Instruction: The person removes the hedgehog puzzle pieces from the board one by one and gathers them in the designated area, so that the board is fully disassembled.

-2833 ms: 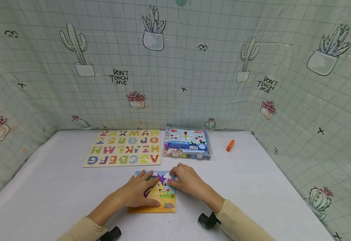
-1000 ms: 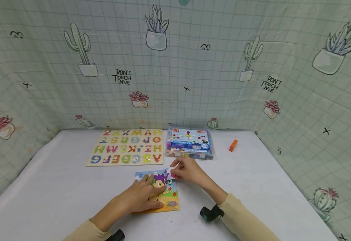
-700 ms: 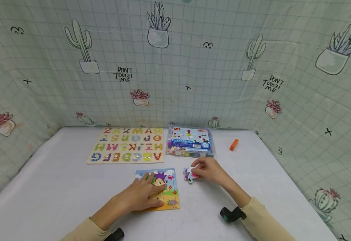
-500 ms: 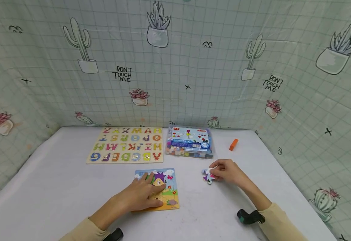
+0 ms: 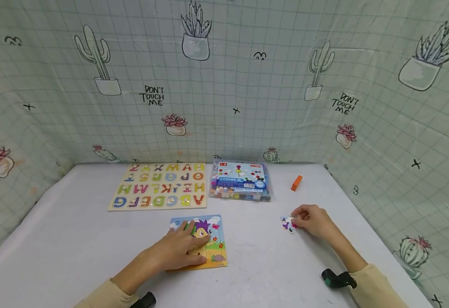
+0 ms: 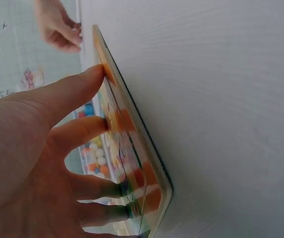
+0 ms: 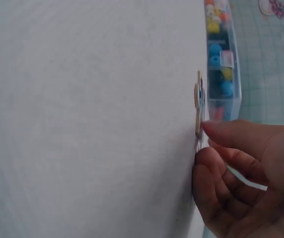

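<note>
My left hand [image 5: 176,249] lies spread over a cartoon jigsaw board [image 5: 219,252] near the table's front. In the left wrist view, the fingertips of the left hand [image 6: 57,144] press on the picture face of the board [image 6: 154,191]. Further right, my right hand [image 5: 313,222] pinches a jigsaw piece [image 5: 287,224] with purple and white print and a round eye. Seen from the right wrist, the piece [image 7: 199,101] is edge-on, close over the white surface, between thumb and fingers of the right hand [image 7: 246,173]. The left palm hides the board's lower left.
A wooden alphabet board [image 5: 156,188] lies at the back left. Beside it is a clear box [image 5: 239,182] of colourful beads with a blue label. An orange block [image 5: 296,183] rests at the back right. A patterned cloth [image 5: 224,85] hangs behind the white table [image 5: 74,239].
The right hand has taken the jigsaw piece off the board's upper right and carried it rightward across the table. The left hand stays on the board.
</note>
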The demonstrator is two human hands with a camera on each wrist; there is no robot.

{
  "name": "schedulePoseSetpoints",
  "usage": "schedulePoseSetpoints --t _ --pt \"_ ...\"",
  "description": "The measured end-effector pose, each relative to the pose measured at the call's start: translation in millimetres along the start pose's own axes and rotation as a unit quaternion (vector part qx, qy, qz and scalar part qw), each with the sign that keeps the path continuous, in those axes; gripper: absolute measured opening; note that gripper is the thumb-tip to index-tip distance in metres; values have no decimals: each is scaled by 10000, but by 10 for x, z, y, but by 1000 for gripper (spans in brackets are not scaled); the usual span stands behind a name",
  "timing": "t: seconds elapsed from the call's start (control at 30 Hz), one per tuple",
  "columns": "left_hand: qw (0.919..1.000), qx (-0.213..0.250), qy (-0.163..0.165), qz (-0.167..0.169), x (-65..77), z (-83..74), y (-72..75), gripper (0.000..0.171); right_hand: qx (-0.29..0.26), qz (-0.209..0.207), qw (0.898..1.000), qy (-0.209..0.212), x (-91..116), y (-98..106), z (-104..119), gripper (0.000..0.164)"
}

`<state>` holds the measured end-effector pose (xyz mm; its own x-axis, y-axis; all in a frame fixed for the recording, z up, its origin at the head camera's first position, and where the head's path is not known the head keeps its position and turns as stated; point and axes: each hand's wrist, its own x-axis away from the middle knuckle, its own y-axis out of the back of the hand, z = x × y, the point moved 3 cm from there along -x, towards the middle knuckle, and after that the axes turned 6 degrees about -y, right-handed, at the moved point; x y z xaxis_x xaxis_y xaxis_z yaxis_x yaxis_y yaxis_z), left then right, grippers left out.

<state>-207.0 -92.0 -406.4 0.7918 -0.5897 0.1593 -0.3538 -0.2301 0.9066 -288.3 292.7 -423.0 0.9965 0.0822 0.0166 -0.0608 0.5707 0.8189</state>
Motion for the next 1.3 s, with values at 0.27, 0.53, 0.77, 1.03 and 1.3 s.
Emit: schedulePoseSetpoints --t 0.27,0.53,0.77,1.03,1.3 --pt "9997 167 59 -167 82 38 -17 56 321 51 9993 171 -44 -143 464 19" --pt "9994 144 160 -272 146 29 -12 54 402 511 9933 959 -105 -502 1233 15" --pt "9992 -6 281 -273 145 68 -14 54 593 702 9846 1488 -107 -848 1727 15" --pt "9996 80 123 -236 137 105 -12 54 681 1135 9764 1707 -133 -1148 1954 24" --pt "9996 -9 8 -285 170 138 -12 54 699 1189 9746 1765 -158 -1257 2037 27"
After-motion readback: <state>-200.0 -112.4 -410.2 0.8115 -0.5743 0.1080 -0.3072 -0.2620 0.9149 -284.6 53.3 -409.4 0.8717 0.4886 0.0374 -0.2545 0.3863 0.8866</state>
